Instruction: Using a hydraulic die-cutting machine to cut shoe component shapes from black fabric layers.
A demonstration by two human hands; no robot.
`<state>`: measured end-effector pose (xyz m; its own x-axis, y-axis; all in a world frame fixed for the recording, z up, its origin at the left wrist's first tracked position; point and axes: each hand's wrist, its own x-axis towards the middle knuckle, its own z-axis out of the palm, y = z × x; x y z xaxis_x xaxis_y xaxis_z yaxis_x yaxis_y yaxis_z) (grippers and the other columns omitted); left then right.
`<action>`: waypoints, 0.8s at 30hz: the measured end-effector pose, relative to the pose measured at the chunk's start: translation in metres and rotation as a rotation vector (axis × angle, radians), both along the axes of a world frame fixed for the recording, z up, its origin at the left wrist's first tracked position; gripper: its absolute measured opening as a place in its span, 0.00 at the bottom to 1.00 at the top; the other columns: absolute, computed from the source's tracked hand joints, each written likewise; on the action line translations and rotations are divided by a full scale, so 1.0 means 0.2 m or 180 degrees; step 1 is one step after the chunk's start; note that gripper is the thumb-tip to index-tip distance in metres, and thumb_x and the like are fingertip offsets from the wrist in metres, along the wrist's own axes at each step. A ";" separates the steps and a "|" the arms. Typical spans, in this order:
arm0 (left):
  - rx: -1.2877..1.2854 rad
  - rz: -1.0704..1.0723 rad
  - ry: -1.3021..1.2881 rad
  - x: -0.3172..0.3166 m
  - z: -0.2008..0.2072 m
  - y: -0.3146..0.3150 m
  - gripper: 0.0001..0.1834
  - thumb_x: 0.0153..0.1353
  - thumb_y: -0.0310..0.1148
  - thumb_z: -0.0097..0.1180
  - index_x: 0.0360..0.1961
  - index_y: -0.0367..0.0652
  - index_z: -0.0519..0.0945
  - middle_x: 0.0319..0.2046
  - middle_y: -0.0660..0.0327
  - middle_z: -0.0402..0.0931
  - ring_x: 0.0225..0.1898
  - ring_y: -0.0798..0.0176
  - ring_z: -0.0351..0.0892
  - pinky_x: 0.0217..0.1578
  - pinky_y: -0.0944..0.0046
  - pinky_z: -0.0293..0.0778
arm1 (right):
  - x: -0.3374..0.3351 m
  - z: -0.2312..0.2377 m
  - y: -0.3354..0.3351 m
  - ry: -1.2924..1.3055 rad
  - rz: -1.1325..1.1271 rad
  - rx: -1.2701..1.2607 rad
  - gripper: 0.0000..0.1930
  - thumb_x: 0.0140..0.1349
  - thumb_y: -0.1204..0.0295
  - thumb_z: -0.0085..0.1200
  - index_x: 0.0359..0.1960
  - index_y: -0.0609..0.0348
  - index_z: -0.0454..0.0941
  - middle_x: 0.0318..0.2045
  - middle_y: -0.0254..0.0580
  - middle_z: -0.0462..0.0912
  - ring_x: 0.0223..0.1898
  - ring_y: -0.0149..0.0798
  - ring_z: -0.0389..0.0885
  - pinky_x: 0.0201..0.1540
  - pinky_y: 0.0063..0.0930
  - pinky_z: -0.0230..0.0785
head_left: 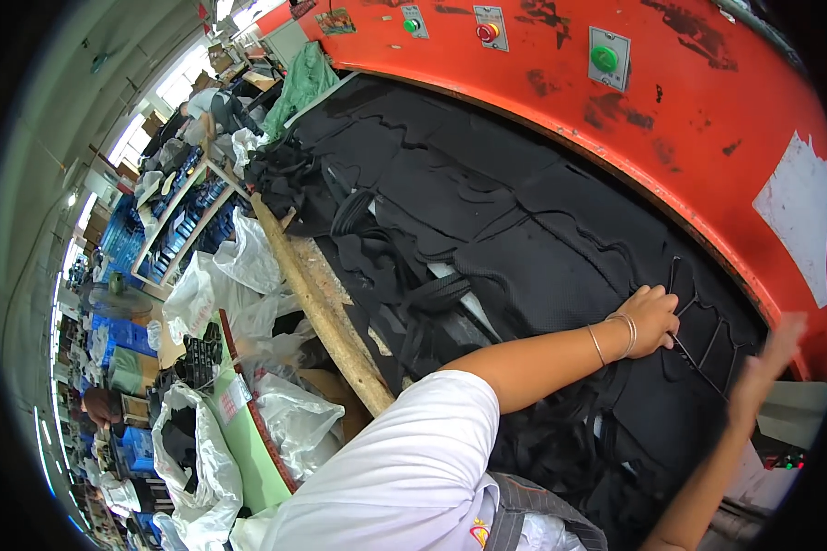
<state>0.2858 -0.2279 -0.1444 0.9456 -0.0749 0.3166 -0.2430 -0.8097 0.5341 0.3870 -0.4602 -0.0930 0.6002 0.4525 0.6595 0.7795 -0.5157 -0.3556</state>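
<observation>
My left hand (648, 321), with thin bangles at its wrist, is closed on the edge of a dark metal cutting die (703, 332). The die is an open frame with cross bars and lies on black sheet material (560, 266). Its left part is hidden under my fingers. My right hand (770, 372) is raised to the right of the die, apart from it. Motion blurs this hand, but its fingers look stretched out, with nothing in them. Cut lines run across the sheet, and black offcut strips (432, 294) lie along its near left side.
A red machine beam (560, 119) with green (605, 60) and red (487, 33) push buttons spans the far side. A wooden pole (317, 308) borders the left. Beyond it stand white plastic bags (216, 285) and a green board (248, 432). Another person (216, 110) bends over at the far left.
</observation>
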 end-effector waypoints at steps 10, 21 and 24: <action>0.0008 -0.0037 -0.0073 0.02 0.03 0.00 0.11 0.51 0.44 0.65 0.31 0.52 0.86 0.34 0.64 0.72 0.44 0.60 0.67 0.45 0.62 0.62 | 0.05 -0.21 -0.09 0.1096 0.0185 -0.1374 0.45 0.62 0.33 0.31 0.62 0.65 0.65 0.65 0.57 0.63 0.70 0.55 0.53 0.70 0.47 0.42; 0.0299 -0.0126 0.0236 0.03 0.05 0.00 0.10 0.51 0.45 0.64 0.30 0.54 0.86 0.35 0.65 0.73 0.46 0.60 0.68 0.45 0.61 0.62 | 0.03 -0.19 -0.07 -0.0295 -0.0198 -0.1743 0.41 0.64 0.39 0.36 0.68 0.59 0.56 0.70 0.53 0.51 0.72 0.54 0.46 0.72 0.48 0.34; 0.0190 -0.0008 0.0061 0.02 0.04 -0.01 0.09 0.51 0.45 0.64 0.30 0.55 0.86 0.35 0.65 0.73 0.46 0.60 0.68 0.46 0.61 0.62 | 0.03 -0.21 -0.09 -0.0105 0.0195 -0.1038 0.38 0.63 0.41 0.42 0.61 0.63 0.63 0.64 0.55 0.62 0.66 0.56 0.58 0.68 0.48 0.45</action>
<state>0.2897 -0.2297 -0.1362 0.9512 -0.0956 0.2935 -0.2354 -0.8397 0.4894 0.3923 -0.4773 -0.1345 0.5461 0.6776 0.4925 0.8210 -0.5499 -0.1536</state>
